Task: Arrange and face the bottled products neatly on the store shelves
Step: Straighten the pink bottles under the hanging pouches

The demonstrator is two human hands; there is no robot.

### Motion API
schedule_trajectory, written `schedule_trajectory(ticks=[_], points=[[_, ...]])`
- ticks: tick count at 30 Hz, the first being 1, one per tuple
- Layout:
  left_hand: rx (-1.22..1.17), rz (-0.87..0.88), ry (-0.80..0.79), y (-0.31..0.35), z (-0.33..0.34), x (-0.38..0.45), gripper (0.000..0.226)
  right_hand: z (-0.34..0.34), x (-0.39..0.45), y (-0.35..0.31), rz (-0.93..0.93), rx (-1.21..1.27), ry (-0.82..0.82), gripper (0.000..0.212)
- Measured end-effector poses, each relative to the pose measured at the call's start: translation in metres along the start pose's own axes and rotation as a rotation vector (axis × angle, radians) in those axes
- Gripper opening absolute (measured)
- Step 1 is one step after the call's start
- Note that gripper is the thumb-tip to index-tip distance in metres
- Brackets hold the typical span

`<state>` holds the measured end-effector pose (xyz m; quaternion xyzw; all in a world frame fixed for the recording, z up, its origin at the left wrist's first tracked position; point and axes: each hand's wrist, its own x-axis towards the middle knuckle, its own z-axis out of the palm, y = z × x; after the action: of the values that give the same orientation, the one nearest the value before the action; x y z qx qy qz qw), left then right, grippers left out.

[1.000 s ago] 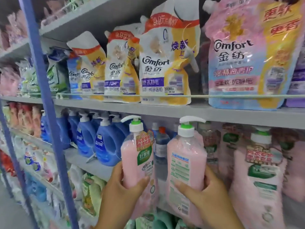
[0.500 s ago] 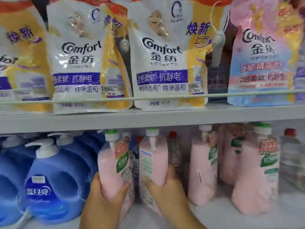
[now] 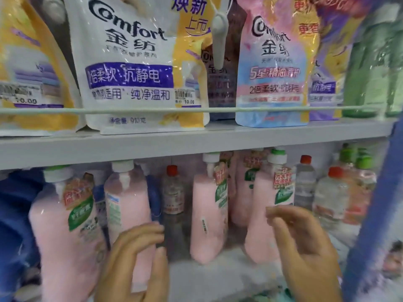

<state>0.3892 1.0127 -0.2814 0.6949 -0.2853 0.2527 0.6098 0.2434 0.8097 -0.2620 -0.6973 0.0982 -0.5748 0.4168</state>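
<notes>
- Four pink pump bottles stand upright along the front of the lower shelf (image 3: 209, 277): the leftmost pink bottle (image 3: 63, 232) near the shelf's left end, the second pink bottle (image 3: 128, 205) just beside it, the third pink bottle (image 3: 207, 216) at the middle, the fourth pink bottle (image 3: 268, 205) toward the right.
- The left hand (image 3: 135, 258) lies against the second pink bottle's lower front, fingers (image 3: 141, 231) close together and curved, thumb apart; whether it grips cannot be told.
- The right hand (image 3: 305, 243) is in front of the fourth pink bottle, fingers loosely curled, holding nothing; contact is unclear.
- Clear red-capped bottles (image 3: 304, 184) stand behind, toward the back right.
- On the upper shelf (image 3: 196, 144), Comfort refill pouches (image 3: 130, 68) stand behind a rail (image 3: 152, 110).
</notes>
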Motion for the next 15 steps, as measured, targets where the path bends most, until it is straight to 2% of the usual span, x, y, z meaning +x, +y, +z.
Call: schedule_trajectory(ticks=[1,2,4,6,9,10,11,15], points=[[0.017,0.045,-0.017,0.003,0.017,-0.004,0.029,-0.014,0.01,0.012,0.029,-0.006,0.115,0.013],[-0.05,0.02,-0.036,0.011,0.032,-0.001,0.035,-0.031,0.022,0.025,0.06,0.019,0.188,0.015],[-0.104,-0.198,-0.16,0.018,0.072,0.0,0.059,-0.058,0.045,0.049,0.136,0.056,0.175,0.02],[-0.079,-0.296,-0.207,0.012,0.106,0.005,0.074,-0.068,0.056,0.068,0.263,0.087,-0.045,0.036],[0.074,-0.374,-0.122,0.015,0.13,-0.002,0.071,-0.072,0.062,0.094,0.446,0.13,-0.385,0.066],[0.111,-0.392,-0.088,0.016,0.133,-0.006,0.072,-0.071,0.062,0.101,0.453,0.114,-0.477,0.075],[0.148,-0.397,-0.048,0.014,0.132,-0.01,0.072,-0.069,0.06,0.107,0.454,0.066,-0.533,0.08],[0.264,-0.395,0.175,0.035,0.123,-0.021,0.072,-0.057,0.062,0.119,0.394,-0.053,-0.59,0.083]])
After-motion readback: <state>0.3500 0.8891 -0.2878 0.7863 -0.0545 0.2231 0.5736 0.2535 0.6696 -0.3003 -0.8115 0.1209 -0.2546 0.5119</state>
